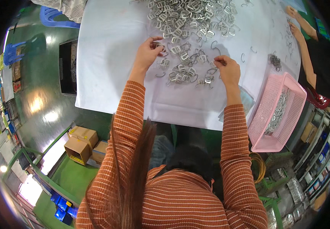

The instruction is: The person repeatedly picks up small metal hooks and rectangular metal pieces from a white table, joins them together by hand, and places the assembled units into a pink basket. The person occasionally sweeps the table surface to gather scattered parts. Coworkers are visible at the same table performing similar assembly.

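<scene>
Small silver metal buckles, several with thin dark wire loops, lie in a loose group [182, 70] on the white-covered table between my hands. My left hand [145, 55] is at the upper left of this group, its thumb and forefinger closed around a buckle [159, 45]. At the group's right side, my right hand [228, 69] pinches with thumb and fingertips. What it holds is too small to make out; a curved wire hook [215, 47] lies just above it. Beyond both hands spreads a big heap of the same buckles [189, 17].
A pink plastic basket [259, 114] with metal pieces inside stands at the table's right edge. Another person's hands [296, 28] work at the far right, near scattered wire hooks. A small dark wire bundle [275, 62] lies nearby. Cardboard boxes [81, 139] sit at the lower left.
</scene>
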### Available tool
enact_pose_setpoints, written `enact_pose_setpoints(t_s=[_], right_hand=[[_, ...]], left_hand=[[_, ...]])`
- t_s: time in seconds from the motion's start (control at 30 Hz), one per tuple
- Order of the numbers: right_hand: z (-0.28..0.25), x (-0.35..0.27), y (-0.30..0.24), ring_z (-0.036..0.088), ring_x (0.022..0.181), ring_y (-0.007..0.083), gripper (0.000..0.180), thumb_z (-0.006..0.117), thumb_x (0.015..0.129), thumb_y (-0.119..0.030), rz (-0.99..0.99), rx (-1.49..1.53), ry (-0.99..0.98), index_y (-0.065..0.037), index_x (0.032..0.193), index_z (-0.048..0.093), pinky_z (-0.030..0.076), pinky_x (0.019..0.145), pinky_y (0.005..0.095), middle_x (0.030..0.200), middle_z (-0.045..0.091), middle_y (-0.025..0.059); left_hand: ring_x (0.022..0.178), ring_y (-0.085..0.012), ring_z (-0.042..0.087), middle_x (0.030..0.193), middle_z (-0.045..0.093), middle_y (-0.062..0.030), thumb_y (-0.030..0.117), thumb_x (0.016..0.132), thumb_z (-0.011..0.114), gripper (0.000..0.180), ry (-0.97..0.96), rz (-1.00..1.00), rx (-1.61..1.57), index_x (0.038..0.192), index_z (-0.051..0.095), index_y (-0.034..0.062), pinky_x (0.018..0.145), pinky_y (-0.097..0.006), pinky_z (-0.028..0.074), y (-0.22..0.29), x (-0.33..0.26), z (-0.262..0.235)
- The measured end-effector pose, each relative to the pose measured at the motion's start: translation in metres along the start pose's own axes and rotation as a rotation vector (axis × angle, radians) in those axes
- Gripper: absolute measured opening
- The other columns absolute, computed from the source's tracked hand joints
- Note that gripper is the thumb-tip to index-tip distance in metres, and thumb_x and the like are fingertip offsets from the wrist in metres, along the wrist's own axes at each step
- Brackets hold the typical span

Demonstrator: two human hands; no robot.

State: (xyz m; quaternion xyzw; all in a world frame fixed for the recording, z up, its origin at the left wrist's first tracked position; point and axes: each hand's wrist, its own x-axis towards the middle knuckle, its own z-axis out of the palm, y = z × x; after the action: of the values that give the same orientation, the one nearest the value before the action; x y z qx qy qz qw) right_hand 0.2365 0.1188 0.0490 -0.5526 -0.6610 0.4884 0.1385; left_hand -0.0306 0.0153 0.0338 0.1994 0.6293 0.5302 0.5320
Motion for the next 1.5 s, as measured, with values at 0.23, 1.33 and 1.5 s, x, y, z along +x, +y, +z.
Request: enact_pose_setpoints(t_s=[0.23, 1.33, 1.5], right_hand=[[0.011, -0.006, -0.03, 0.06, 0.071, 0.0119, 0.021, 0.064, 0.08, -0.022, 0.271, 0.716, -0.109, -0.003, 0.09, 0.064, 0.046, 0.061, 0.0248, 0.077, 0.062, 0.0029], [0.058, 0.004, -0.053, 0.059, 0.074, 0.0131, 0.024, 0.067, 0.076, -0.023, 0.225, 0.843, -0.23, -0.002, 0.085, 0.061, 0.045, 0.059, 0.0257, 0.079, 0.062, 0.0052], [0.09, 0.046, -0.063, 0.059, 0.076, 0.0116, 0.022, 0.065, 0.078, -0.023, 0.029, 0.056, -0.103, -0.001, 0.08, 0.06, 0.044, 0.06, 0.0254, 0.076, 0.061, 0.0038]], left_hand=[[0.083, -0.0198, 0.063, 0.109, 0.056, -0.0144, 0.008, 0.077, 0.067, 0.059, -0.213, -0.156, 0.065, 0.128, 0.038, -0.0009, 0.074, -0.029, 0.052, 0.041, -0.004, -0.014], [0.079, -0.0237, 0.064, 0.115, 0.05, -0.0222, 0.005, 0.076, 0.067, 0.065, -0.233, -0.21, 0.145, 0.13, 0.033, -0.0034, 0.069, -0.028, 0.054, 0.049, 0.002, -0.048], [0.085, -0.019, 0.062, 0.113, 0.055, -0.0123, 0.009, 0.079, 0.065, 0.055, -0.274, -0.238, 0.093, 0.127, 0.039, 0.0, 0.073, -0.028, 0.052, 0.045, -0.006, -0.046]])
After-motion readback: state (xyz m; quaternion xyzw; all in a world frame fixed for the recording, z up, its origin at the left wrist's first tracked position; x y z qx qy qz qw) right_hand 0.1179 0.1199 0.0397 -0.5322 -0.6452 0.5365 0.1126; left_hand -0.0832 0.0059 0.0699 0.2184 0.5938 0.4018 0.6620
